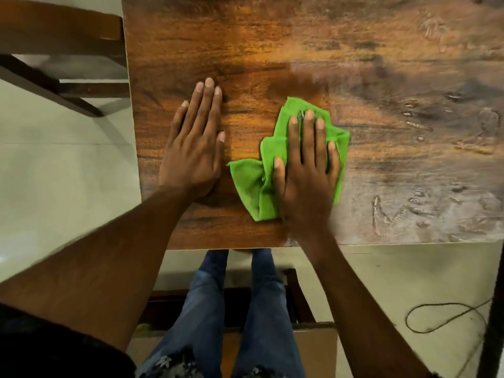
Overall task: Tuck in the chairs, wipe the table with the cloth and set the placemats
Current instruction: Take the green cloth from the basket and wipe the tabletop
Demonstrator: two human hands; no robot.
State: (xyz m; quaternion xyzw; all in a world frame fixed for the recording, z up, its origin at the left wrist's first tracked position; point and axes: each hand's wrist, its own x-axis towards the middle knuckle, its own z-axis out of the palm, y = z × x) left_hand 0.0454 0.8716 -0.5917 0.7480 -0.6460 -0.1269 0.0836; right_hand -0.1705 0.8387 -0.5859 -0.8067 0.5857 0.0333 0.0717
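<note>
Wiping hand: right hand (pixel 305 170) lies flat on the green cloth (pixel 275 170), fingers straight and slightly spread, pressing it to the tabletop (pixel 272 50).
Cloth: crumpled, near the tabletop's front edge, just right of the left hand.
Left hand (pixel 195 143): palm down on bare wood, fingers straight and together, its grip holding nothing.
Tabletop surface: wet streaks and droplets (pixel 414 124) at right.
Chair (pixel 54 58): beside the left edge.
Floor: dark cable (pixel 441 315) at lower right.
</note>
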